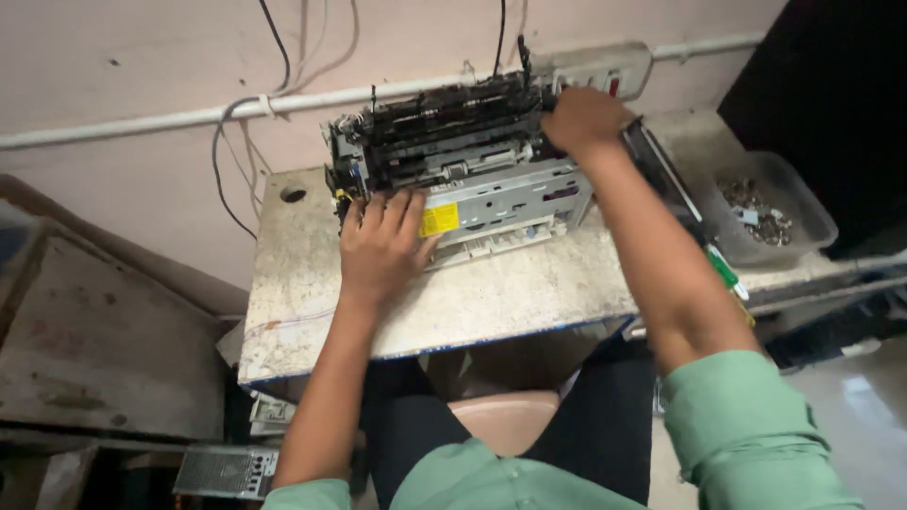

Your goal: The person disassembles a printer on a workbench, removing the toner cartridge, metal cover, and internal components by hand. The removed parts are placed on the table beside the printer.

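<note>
The stripped printer body [463,161] sits at the back of the worn bench [491,302], and the work looks to be mid-teardown: the left hand [383,247] lies flat against its front left corner, fingers [392,210] spread to steady it, while the right hand [584,121] is curled over the top right end, though whether it pinches a part there I cannot tell. Any next move would call for a firm brace as that end is worked. Crowding the right side are a black strip [661,175], a green-handled screwdriver [726,272], a clear tub of small parts [770,210], and cables [227,151] hanging behind.
</note>
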